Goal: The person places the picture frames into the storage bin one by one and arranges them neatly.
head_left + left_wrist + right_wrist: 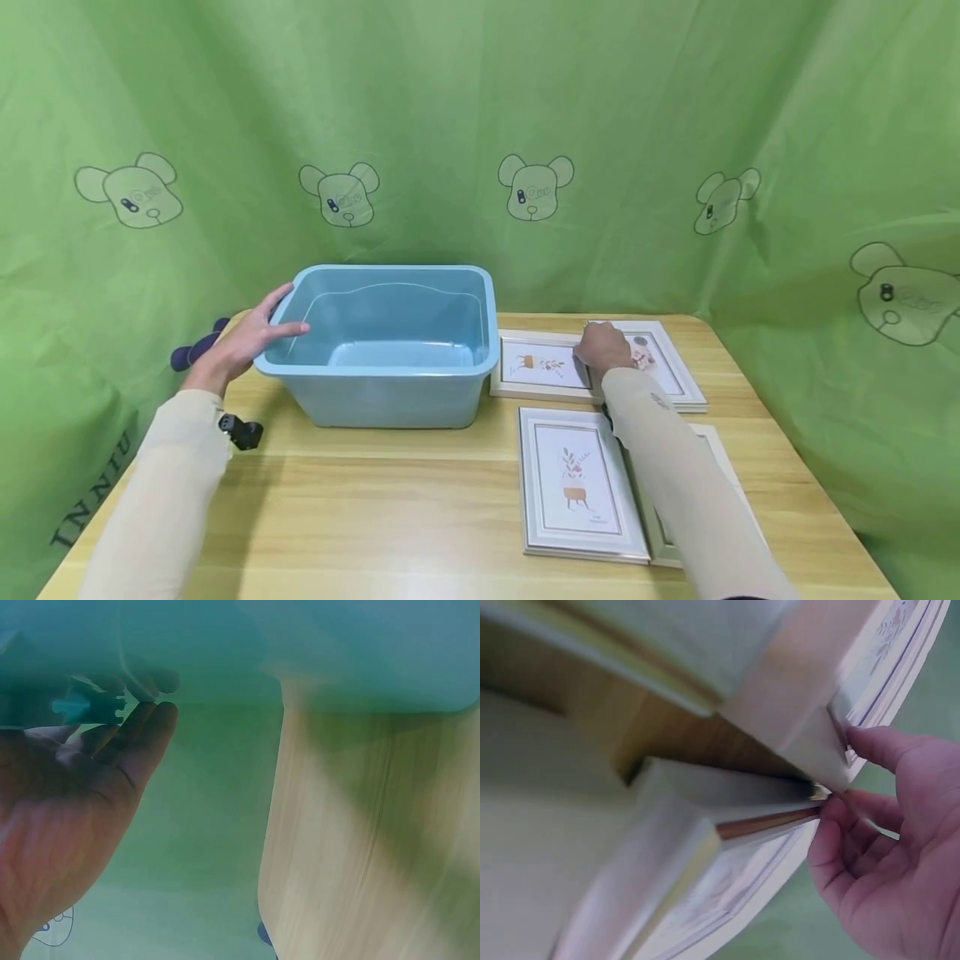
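My left hand [251, 337] grips the left rim of a light blue plastic tub [405, 398], thumb over the rim and fingers along the outer wall. At the back right, my right hand [603, 346] is at the meeting edges of two white picture frames. In the right wrist view its thumb and index finger pinch the edge of the left one, a picture frame [517, 371] with an orange pot and flower print. Beside it lies the other picture frame [678, 358], partly covered by the hand.
Nearer on the wooden table [375, 517] lie a silvery-white picture frame [577, 475] and a greenish-cream frame [716, 442], the latter partly under my right forearm. A dark purple object [198, 348] shows by the left table edge. Green curtain [442, 100] hangs around the table.
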`<move>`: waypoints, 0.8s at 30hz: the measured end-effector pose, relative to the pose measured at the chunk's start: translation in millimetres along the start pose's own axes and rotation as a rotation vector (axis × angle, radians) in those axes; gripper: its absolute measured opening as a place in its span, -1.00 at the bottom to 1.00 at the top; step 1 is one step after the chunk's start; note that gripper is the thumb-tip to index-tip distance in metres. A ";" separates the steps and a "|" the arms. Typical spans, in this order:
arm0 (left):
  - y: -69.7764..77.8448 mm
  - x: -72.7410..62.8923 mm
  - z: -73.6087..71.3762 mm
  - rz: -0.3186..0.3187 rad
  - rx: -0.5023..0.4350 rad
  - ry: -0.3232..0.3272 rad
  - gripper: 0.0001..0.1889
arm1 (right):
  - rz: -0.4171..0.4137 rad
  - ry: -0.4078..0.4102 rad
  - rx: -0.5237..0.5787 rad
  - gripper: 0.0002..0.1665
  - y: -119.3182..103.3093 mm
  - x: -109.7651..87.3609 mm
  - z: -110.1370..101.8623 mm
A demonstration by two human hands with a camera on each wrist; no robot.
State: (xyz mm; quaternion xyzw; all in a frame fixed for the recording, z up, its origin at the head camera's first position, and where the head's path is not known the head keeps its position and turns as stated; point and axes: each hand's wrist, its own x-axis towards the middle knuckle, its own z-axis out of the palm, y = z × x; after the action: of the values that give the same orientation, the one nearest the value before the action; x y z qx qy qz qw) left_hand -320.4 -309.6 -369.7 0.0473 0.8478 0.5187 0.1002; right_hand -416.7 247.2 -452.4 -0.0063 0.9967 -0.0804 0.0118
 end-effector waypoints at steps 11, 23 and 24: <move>-1.1 -1.5 1.0 0.018 -0.030 0.006 0.00 | 0.007 0.041 -0.025 -0.78 -7.8 -2.5 -4.0; -0.4 -3.7 1.9 0.017 -0.024 0.009 0.01 | 0.063 -0.028 0.046 -0.63 -2.6 -10.6 -3.5; -0.4 -3.3 1.9 0.017 -0.027 0.010 0.01 | 0.065 -0.025 0.049 -0.63 -1.4 -10.3 -2.7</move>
State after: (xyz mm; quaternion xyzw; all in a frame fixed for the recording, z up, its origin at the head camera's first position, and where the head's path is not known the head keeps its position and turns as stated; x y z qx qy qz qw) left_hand -316.8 -308.7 -370.5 0.0508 0.8407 0.5311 0.0922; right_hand -406.5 246.4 -449.3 0.0252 0.9939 -0.1040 0.0272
